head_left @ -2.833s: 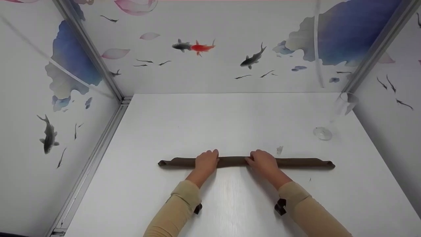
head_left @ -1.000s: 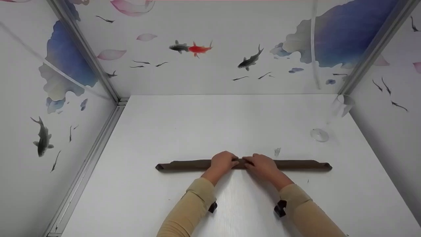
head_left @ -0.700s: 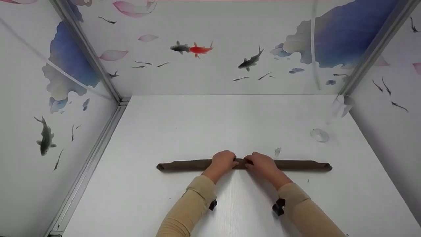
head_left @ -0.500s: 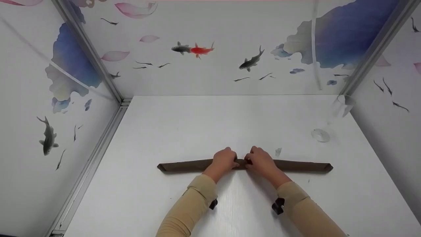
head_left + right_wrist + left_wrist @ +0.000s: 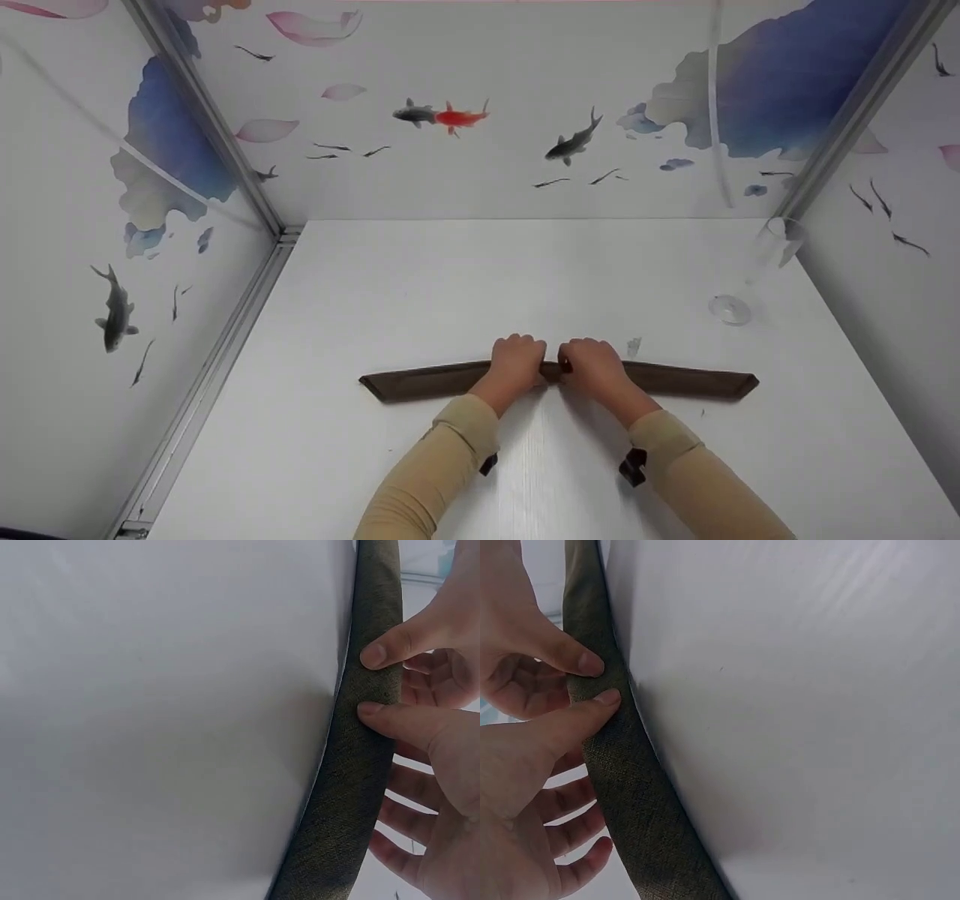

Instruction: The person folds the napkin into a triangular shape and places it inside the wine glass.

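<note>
A long strip of rolled dark brown cloth (image 5: pixel 420 381) spans the table in front of me, its middle raised and its ends drooping toward me. Near its middle, my left hand (image 5: pixel 516 367) pinches it, thumb on the near face and fingers behind. My right hand (image 5: pixel 596 367) pinches it a short gap to the right in the same way. Both thumbs press on the woven cloth (image 5: pixel 641 795) in the left wrist view. In the right wrist view, the right hand (image 5: pixel 450 765) has its fingers spread behind the cloth (image 5: pixel 330 817).
A clear stemmed glass (image 5: pixel 730 309) stands at the back right of the white table (image 5: pixel 450 277). A small pale mark (image 5: pixel 634 346) lies behind the right hand. Printed white panels enclose the back and sides, with a metal rail (image 5: pixel 206 390) along the left.
The hands have come closer together at the cloth's middle and now lift it there. The cloth has gone from lying straight to bowing, with its ends turned toward me.
</note>
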Demonstrator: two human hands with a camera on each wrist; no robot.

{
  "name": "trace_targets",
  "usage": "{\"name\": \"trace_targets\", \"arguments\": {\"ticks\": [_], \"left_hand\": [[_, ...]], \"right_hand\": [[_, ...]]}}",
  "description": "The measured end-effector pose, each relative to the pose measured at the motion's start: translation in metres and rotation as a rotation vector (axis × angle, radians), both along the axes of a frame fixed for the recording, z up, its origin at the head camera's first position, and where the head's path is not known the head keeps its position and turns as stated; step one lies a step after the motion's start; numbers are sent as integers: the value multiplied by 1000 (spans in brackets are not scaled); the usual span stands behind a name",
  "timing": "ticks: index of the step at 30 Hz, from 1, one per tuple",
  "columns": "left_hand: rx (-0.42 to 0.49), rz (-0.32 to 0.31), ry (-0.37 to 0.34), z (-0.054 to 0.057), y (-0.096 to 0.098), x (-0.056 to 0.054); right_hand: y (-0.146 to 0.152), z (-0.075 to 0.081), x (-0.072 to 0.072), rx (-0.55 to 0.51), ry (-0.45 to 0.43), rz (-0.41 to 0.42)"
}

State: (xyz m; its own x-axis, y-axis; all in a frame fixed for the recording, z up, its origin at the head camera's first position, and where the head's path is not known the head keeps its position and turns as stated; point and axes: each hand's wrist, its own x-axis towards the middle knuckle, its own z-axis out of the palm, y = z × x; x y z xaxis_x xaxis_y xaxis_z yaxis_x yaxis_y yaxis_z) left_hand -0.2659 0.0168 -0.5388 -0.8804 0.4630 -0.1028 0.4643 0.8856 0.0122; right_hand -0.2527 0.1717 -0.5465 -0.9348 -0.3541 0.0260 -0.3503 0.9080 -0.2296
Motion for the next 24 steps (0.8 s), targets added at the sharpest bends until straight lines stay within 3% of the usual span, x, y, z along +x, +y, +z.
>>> {"name": "trace_targets", "arguments": {"ticks": [10, 24], "left_hand": [[-5, 25, 117, 28, 2, -9], [108, 73, 298, 69, -5, -17]], "right_hand": [[1, 23, -9, -82, 159, -28], [7, 75, -22, -37, 234, -54]]}}
